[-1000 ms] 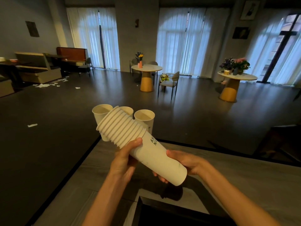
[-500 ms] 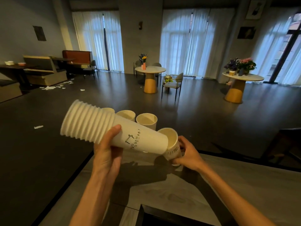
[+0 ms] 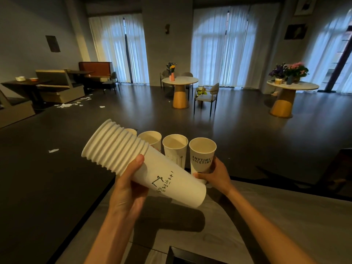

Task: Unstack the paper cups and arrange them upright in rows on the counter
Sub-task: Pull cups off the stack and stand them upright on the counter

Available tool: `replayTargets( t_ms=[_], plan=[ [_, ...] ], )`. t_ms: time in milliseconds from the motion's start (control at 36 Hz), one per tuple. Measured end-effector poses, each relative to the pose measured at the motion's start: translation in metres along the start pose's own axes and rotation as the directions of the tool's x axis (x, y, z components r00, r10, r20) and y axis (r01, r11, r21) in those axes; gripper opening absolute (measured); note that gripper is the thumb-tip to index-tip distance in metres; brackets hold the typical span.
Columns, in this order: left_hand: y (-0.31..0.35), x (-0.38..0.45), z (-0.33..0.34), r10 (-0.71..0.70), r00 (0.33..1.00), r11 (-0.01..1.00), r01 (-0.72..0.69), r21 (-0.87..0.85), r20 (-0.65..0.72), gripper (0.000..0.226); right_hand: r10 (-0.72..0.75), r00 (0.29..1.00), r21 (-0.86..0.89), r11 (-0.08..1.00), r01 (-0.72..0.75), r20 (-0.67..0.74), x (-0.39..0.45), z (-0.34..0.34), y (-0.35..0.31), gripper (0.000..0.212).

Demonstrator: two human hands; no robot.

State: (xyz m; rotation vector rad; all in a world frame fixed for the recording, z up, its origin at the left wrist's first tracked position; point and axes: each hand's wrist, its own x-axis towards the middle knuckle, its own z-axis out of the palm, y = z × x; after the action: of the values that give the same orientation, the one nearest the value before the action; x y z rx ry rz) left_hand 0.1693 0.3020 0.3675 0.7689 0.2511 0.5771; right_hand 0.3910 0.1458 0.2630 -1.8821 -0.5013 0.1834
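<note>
Left hand (image 3: pixel 126 189) was wrapped around the stack of cups (image 3: pixel 141 164), held in the air above the counter (image 3: pixel 285 216). The stack lay nearly sideways, long axis running from rims at upper left to closed bottom at lower right, that bottom end pointing toward the right hand (image 3: pixel 215 173). Right hand gripped the lower body of a single cup (image 3: pixel 202 155), upright, mouth up, at the right end of the row at the counter's far edge. Whether its base was already on the counter could not be told; the stack and the hand hid it. Three more cups stood in that row: the second cup (image 3: pixel 174 147) just left of it, the third cup (image 3: pixel 150 139), and a fourth cup (image 3: pixel 131 131) mostly hidden behind the stack's rims. Hands were apart, each holding its own thing. Judged: the right hand was nearer the stack's bottom end, so after letting go of the single cup it looked best placed to pull the next one off, along the stack's axis, down and right.
</note>
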Motion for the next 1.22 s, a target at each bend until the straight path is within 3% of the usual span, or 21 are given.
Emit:
replayTargets(
  t_ms=[139,194,278,306,361,417,472,528,583,667,750,806,889,945,1084,1223],
  plan=[
    [-0.009,-0.003,0.013,-0.026,0.999,0.999,0.025,0.021,0.045,0.123,0.040,0.997,-0.071,0.997,-0.035,0.068,-0.005,-0.011,0.002,0.091],
    [-0.014,-0.007,0.021,-0.025,0.996,0.999,0.022,0.032,0.087,0.117,0.089,0.996,-0.112,0.990,-0.086,0.020,-0.013,-0.020,0.005,0.072],
    [-0.024,-0.012,0.033,-0.077,0.988,0.996,0.070,0.060,0.132,0.108,0.117,0.991,-0.099,0.987,-0.123,-0.062,-0.033,-0.033,0.001,0.026],
    [-0.029,-0.013,0.037,-0.105,0.986,0.993,0.097,0.062,0.132,0.104,0.119,0.993,-0.095,0.988,-0.120,-0.013,-0.040,-0.038,-0.003,0.017],
    [-0.040,-0.015,0.046,-0.155,0.981,0.988,0.151,0.042,0.117,0.090,0.177,0.965,-0.010,0.984,-0.178,0.194,-0.055,-0.048,-0.014,0.024],
    [-0.050,-0.019,0.056,-0.198,0.974,0.980,0.196,0.022,0.107,0.082,0.249,0.850,0.191,0.909,-0.371,0.465,-0.069,-0.060,-0.027,0.042],
    [-0.060,-0.023,0.065,-0.221,0.969,0.975,0.221,0.007,0.111,0.075,0.238,0.705,0.353,0.733,-0.582,0.668,-0.080,-0.072,-0.033,0.059],
    [-0.067,-0.027,0.072,-0.242,0.964,0.970,0.242,0.015,0.110,0.074,0.163,0.571,0.377,0.602,-0.704,0.804,-0.089,-0.081,-0.035,0.072],
    [-0.070,-0.027,0.071,-0.252,0.963,0.968,0.249,0.038,0.092,0.078,0.042,0.460,0.326,0.647,-0.689,0.887,-0.094,-0.083,-0.035,0.082],
    [-0.074,-0.027,0.069,-0.245,0.966,0.969,0.241,0.058,0.082,0.082,-0.001,0.403,0.295,0.682,-0.670,0.915,-0.098,-0.089,-0.031,0.082],
    [-0.075,-0.030,0.066,-0.236,0.966,0.967,0.223,0.122,0.104,0.095,0.019,0.451,0.282,0.758,-0.589,0.892,-0.101,-0.097,-0.030,0.079],
    [-0.077,-0.031,0.065,-0.226,0.970,0.967,0.211,0.143,0.095,0.115,0.065,0.562,0.249,0.851,-0.463,0.825,-0.101,-0.101,-0.030,0.078],
    [-0.078,-0.030,0.062,-0.207,0.976,0.971,0.196,0.139,0.072,0.117,0.139,0.764,0.044,0.976,-0.213,0.630,-0.097,-0.104,-0.025,0.080],
    [-0.076,-0.027,0.059,-0.181,0.981,0.975,0.170,0.144,0.068,0.118,0.128,0.844,-0.098,0.991,-0.090,0.521,-0.096,-0.106,-0.019,0.083],
    [-0.067,-0.020,0.057,-0.106,0.991,0.990,0.097,0.102,0.085,0.129,0.064,0.929,-0.247,0.969,0.030,0.365,-0.090,-0.108,-0.010,0.078],
    [-0.050,-0.007,0.054,-0.102,0.987,0.989,0.113,-0.090,0.124,0.115,-0.006,0.983,-0.119,0.992,0.028,0.181,-0.076,-0.103,0.011,0.080]
  ],
)
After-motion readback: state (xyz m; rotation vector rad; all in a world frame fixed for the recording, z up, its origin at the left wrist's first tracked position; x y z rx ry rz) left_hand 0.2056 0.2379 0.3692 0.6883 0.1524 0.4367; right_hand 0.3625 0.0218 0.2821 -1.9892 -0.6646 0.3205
